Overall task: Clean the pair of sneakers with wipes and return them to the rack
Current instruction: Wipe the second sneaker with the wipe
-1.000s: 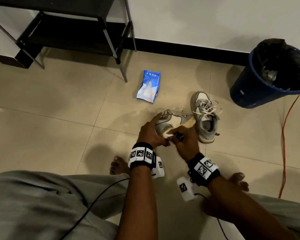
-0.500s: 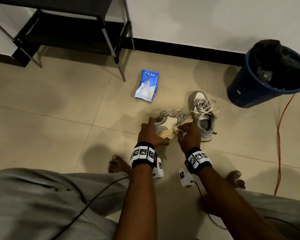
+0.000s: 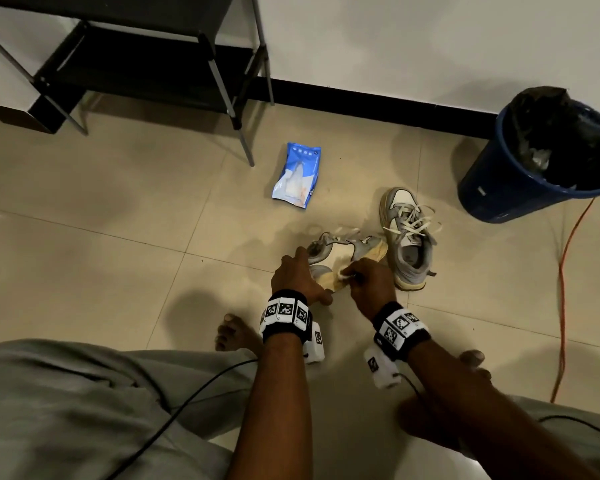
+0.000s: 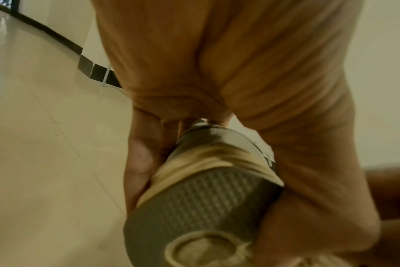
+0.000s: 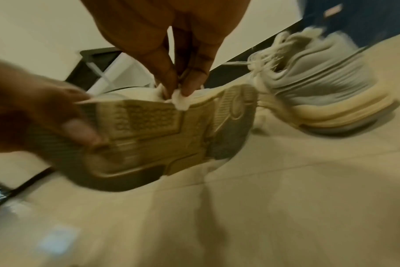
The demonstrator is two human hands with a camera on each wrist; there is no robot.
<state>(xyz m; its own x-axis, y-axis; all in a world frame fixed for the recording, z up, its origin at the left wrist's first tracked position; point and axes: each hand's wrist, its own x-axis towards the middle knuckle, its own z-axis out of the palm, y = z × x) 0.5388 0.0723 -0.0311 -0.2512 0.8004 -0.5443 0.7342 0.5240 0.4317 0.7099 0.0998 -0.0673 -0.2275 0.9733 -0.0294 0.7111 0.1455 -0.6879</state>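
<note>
My left hand (image 3: 297, 277) grips the heel end of a grey and cream sneaker (image 3: 340, 252) tipped on its side above the floor; the left wrist view shows its ribbed sole (image 4: 201, 202) in my curled fingers. My right hand (image 3: 368, 282) pinches a small white wipe (image 5: 179, 101) and presses it on the cream edge of the sole (image 5: 148, 130). The second sneaker (image 3: 407, 237) stands upright on the tiles just right of them, laces loose. A blue pack of wipes (image 3: 297, 176) lies on the floor further back.
A black metal shoe rack (image 3: 146, 57) stands against the wall at the back left. A blue bin (image 3: 548, 154) with a black liner is at the right, an orange cable (image 3: 565, 289) running past it. My bare feet (image 3: 236, 332) and grey trousers fill the front.
The right hand with the wipe has slid back along the sneaker's sole edge toward the left hand. The left hand keeps the same hold on the shoe.
</note>
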